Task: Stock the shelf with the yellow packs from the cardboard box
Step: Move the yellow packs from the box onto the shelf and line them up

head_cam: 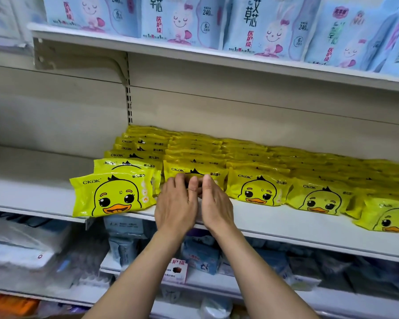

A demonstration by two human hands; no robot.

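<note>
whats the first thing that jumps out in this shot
Rows of yellow packs with a duck face fill the middle shelf. At the centre, the left hand and right hand press side by side against one front pack. Above stand pale blue packs with pink rabbits.

Your two forearms are bare, with no sleeve in view; your left hand and right hand carry no glove, ring or watch; nails short.
</note>
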